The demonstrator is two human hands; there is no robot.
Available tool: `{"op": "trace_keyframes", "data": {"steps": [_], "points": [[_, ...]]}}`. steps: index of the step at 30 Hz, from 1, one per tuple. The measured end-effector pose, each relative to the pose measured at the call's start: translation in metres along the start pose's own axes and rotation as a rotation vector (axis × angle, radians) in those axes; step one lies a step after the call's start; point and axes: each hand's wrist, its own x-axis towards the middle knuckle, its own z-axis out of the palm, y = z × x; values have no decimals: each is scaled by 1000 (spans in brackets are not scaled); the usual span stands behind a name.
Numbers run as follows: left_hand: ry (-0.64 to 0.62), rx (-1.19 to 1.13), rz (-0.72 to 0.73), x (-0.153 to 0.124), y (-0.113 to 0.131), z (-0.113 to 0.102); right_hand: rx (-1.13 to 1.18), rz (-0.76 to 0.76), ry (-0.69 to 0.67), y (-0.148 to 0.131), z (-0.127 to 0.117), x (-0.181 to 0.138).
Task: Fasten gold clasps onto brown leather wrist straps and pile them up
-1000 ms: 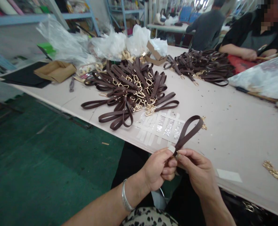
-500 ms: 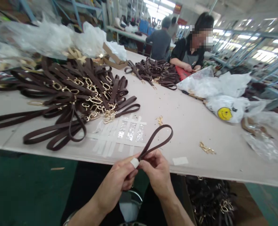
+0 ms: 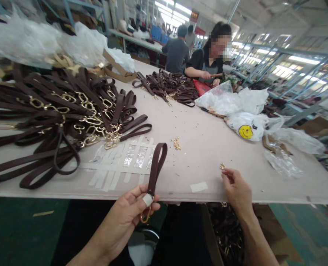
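Well, the smooth, leather-like brown strap [image 3: 152,177] bends into a narrow loop, with a rounded, shiny gold clasp [image 3: 145,221] at its end. My left hand [image 3: 132,208] pinches its base, the loop standing above my thumb, the clasp hanging below. Half a second ago my right hand [image 3: 238,190] was there too; now it's well apart, fingers curled by small gold pieces [image 3: 222,166], though whether gripping any, I can't tell.
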Motion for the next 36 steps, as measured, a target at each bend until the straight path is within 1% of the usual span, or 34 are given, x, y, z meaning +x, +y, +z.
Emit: {"op": "trace_keyframes", "data": {"steps": [1,3,5,7,13,17,19,21,26,28,33,36], "points": [[0,11,-1,0,0,0,-40,11,4,15,-3,4],[5,27,-3,1,0,0,-118,1,-10,34,-5,10],[10,37,-2,1,-1,0,-169,-38,-32,43,-4,12],[13,42,2,2,-2,0,-201,-87,-44,45,1,14],[29,47,-7,3,-3,-3,-224,-220,-60,34,20,29],[23,50,2,1,-2,-2,-150,-342,-115,22,28,34],[24,43,7,0,-1,-2,-108,-373,-121,19,28,32],[24,44,9,0,-1,-3,-79,-368,-102,20,26,30],[6,84,39,0,-2,-8,-76,-288,6,25,15,24],[21,94,47,0,-3,-8,-96,-297,11,23,13,22],[93,148,82,2,-1,-3,-168,-438,-112,5,23,26],[116,192,100,2,2,-1,-220,-486,-166,-1,29,33]]}}
